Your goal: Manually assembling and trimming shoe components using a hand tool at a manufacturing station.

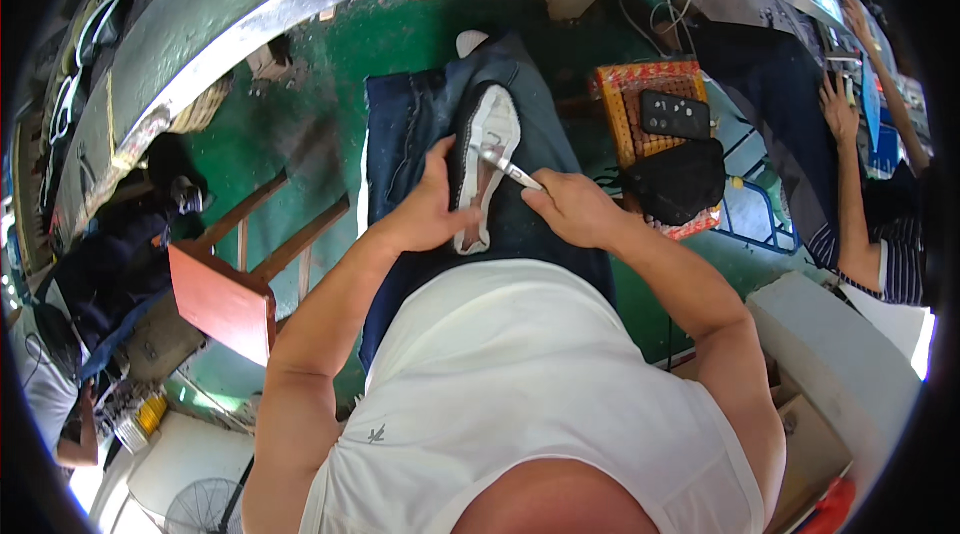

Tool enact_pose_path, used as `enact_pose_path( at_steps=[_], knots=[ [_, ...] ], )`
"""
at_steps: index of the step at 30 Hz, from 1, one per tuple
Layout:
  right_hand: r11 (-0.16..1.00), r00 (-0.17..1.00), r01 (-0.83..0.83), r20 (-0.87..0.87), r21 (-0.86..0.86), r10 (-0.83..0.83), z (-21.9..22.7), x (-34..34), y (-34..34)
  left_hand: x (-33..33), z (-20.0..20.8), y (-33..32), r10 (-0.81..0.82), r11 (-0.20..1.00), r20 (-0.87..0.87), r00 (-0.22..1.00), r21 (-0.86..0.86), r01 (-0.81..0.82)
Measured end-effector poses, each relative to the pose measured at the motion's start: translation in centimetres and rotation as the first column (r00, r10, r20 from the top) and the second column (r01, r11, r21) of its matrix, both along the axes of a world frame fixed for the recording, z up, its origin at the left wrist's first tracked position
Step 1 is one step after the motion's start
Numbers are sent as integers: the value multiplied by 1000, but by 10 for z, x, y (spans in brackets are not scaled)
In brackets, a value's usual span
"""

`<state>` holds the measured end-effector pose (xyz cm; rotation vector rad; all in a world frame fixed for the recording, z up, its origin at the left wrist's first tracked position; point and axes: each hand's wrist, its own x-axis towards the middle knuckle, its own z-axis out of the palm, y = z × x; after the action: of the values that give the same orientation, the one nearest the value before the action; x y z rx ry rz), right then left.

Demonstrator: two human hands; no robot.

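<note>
A shoe [494, 124] lies sole up on my lap, its toe pointing away from me. Its underside is whitish with a brown strip along the middle, and a dark edge shows on the left. My left hand [430, 209] grips its left side, the thumb reaching over the sole near the heel. With my right hand [575, 210] I hold a slim silver-and-white tool [515, 172], its end over the middle of the sole. The tool's tip is blurred, so its exact kind cannot be made out. Dark blue cloth [408, 134] covers my legs under the shoe.
An orange woven stool [625, 114] at right bears a black phone [675, 115] and a black pouch [677, 181]. A wooden stool [222, 299] stands left. Ahead curves a metal-edged bench [270, 24]. Another person's hand [838, 109] is at far right; someone sits at far left.
</note>
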<state>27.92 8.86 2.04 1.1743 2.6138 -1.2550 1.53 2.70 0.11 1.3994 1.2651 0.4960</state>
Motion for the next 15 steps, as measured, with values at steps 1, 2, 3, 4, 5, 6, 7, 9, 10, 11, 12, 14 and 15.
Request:
enact_pose_path(
  at_steps=[1,2,3,4,5,6,7,9,10,11,12,14,15],
  knots=[
    [955,975,185,-80,-230,-208,-3,4,3,5,6,11,139,990,-40,989,22,-138],
    [827,905,317,-112,-465,-410,-7,7,0,12,8,26,135,991,-39,990,28,-134],
    [769,808,357,-237,-530,-539,-18,11,-2,21,5,48,267,959,-105,958,-65,-274],
    [771,808,342,-250,-537,-533,-18,11,-1,22,4,68,397,894,-201,896,-139,-427],
    [641,735,381,-203,-666,-647,-15,10,1,17,-17,72,508,837,-82,857,-186,-514],
    [487,646,404,-135,-774,-751,-12,11,5,9,-17,74,510,839,-81,856,-170,-516],
    [455,680,433,-50,-778,-732,-7,17,8,-3,-15,70,607,783,273,746,-365,-503],
    [447,668,438,-50,-780,-743,-5,21,6,-9,5,55,686,702,667,289,-504,-503],
    [423,654,452,-30,-785,-756,-6,21,5,-12,14,49,628,702,761,163,-464,-540],
    [435,645,465,-42,-771,-763,-6,21,3,-14,29,41,592,696,790,161,-400,-597],
    [435,650,455,-45,-777,-759,-8,21,4,-15,42,34,558,678,814,158,-339,-652],
    [417,615,474,-47,-776,-787,-14,19,4,-19,52,16,628,638,722,291,-265,-723],
    [416,603,477,-57,-774,-796,-13,13,5,-24,34,5,610,672,675,416,-161,-723]
  ],
)
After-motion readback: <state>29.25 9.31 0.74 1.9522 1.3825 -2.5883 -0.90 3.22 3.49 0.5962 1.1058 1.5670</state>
